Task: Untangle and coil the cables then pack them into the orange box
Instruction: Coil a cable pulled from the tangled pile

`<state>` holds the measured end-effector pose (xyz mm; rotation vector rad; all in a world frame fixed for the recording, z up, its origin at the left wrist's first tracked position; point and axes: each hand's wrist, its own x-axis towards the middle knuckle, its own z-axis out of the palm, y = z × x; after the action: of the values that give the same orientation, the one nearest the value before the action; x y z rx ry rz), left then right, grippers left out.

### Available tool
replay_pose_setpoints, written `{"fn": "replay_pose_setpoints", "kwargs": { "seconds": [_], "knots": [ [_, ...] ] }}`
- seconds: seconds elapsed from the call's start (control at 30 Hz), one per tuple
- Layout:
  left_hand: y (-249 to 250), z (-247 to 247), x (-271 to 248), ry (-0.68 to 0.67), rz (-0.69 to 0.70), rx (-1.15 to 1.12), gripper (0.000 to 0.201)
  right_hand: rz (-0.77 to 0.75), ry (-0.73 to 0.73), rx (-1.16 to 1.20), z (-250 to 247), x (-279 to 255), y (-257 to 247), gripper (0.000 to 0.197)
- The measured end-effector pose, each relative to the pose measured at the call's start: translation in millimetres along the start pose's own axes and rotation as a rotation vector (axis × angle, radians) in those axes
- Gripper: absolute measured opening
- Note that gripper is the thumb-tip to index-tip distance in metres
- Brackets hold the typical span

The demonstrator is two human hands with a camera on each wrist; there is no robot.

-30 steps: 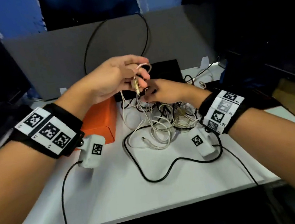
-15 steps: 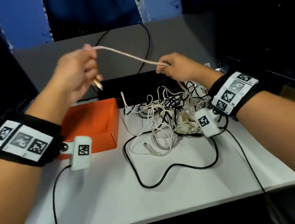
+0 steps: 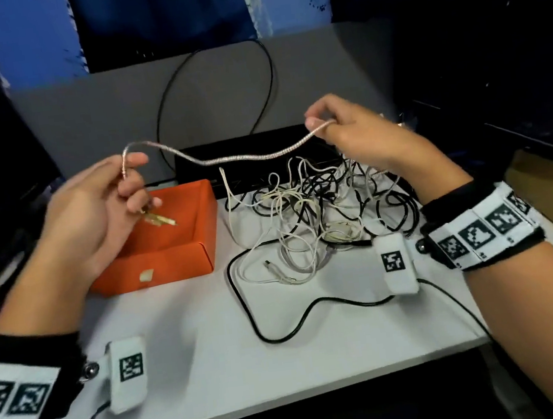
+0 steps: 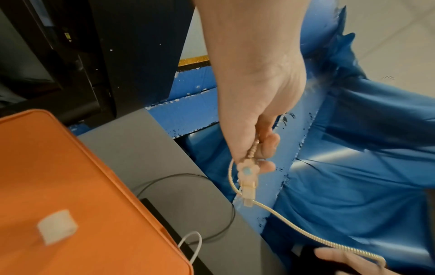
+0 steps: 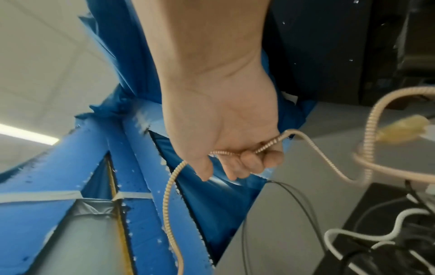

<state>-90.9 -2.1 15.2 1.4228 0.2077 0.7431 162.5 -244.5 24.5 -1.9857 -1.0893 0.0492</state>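
A pale braided cable (image 3: 245, 157) spans the air between my two hands above the table. My left hand (image 3: 108, 201) pinches it near its gold plug (image 3: 161, 219), which hangs over the open orange box (image 3: 170, 256). In the left wrist view the plug (image 4: 246, 183) dangles below the left hand (image 4: 256, 148). My right hand (image 3: 345, 129) grips the same cable farther along; the cable (image 5: 263, 147) runs through the curled fingers of that hand (image 5: 237, 158). The rest drops into a tangle of white and black cables (image 3: 317, 215) on the white table (image 3: 215, 354).
A long black cable (image 3: 257, 325) loops over the table's front. A black device (image 3: 245, 157) and a grey board (image 3: 118, 106) stand behind the pile. Wrist camera leads trail off the front edge. A dark monitor sits at the far left.
Both hands rose from the pile and drew apart, pulling the braided cable out. Since half a second ago the left hand came lower, over the box, and the cable sags more.
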Motion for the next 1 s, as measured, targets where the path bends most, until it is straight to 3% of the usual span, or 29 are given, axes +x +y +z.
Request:
{"fn": "replay_pose_setpoints", "kwargs": {
  "seconds": [0.07,0.17,0.27,0.33,0.4,0.53,0.57,0.7,0.8,0.9,1.0],
  "knots": [
    [-3.8,9.7,-11.2,-0.063,-0.022,0.052,0.037,-0.010,-0.124,-0.060,4.2,-21.6,-15.8,0.045],
    [-8.2,23.8,-30.4,-0.140,-0.025,0.154,0.035,-0.061,-0.411,-0.451,6.8,-48.1,-37.2,0.091],
    [-7.5,39.7,-49.0,-0.241,-0.033,0.305,0.033,-0.192,-0.598,-0.318,9.4,-70.0,-59.6,0.108],
    [-1.5,49.2,-59.5,-0.331,-0.015,0.396,0.034,-0.324,-0.497,-0.110,22.0,-82.2,-73.8,0.104],
    [6.2,58.2,-66.2,-0.400,0.029,0.424,0.038,-0.406,-0.294,-0.023,40.0,-88.2,-83.9,0.086],
    [13.2,66.9,-67.5,-0.337,0.081,0.385,0.039,-0.420,-0.151,0.128,53.3,-83.7,-90.5,0.026],
    [14.1,66.6,-67.9,-0.309,0.059,0.334,0.037,-0.392,-0.125,0.176,52.1,-80.8,-89.9,0.019],
    [18.8,67.7,-70.0,-0.327,0.019,0.058,0.027,-0.398,0.056,0.125,45.3,-73.7,-85.4,0.018],
    [20.5,71.0,-67.2,-0.357,0.057,-0.179,0.033,-0.395,0.146,0.063,49.4,-72.9,-86.2,0.019],
    [20.9,69.4,-60.6,-0.319,0.109,-0.290,0.039,-0.327,0.006,0.065,59.1,-73.9,-85.4,0.031],
    [20.5,64.8,-53.7,-0.218,0.180,-0.293,0.040,-0.197,-0.382,0.078,69.7,-80.1,-82.2,0.034]
  ]
}}
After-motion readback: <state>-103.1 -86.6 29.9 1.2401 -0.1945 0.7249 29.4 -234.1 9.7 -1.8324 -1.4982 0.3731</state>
